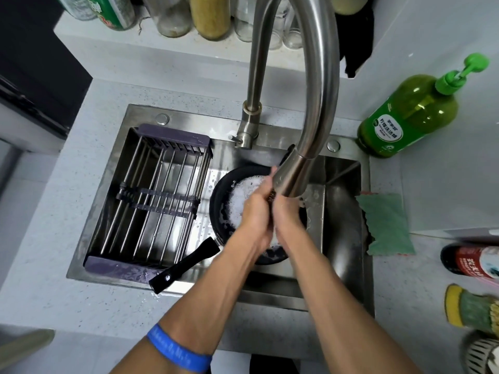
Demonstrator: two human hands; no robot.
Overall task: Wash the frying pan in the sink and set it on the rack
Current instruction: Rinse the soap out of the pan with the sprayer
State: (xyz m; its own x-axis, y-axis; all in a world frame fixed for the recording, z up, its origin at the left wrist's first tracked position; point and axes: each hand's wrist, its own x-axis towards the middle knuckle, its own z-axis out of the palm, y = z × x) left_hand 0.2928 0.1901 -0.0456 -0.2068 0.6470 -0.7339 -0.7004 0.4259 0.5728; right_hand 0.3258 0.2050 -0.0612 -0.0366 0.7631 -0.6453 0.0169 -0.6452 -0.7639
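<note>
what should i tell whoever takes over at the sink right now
Left hand and right hand are pressed together under the faucet head, above the pan; something wiry shows between them, the grip is unclear.
Frying pan sits in the sink, full of suds, with its handle over the front rim.
Rack spans the sink's left side, holding nothing.
Done: pan soaped.
Left: rinse it and set it on the rack.

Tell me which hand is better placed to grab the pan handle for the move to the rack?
Probably left. The frying pan handle points toward the left hand, beside the rack; the right hand would have to cross over.
</note>
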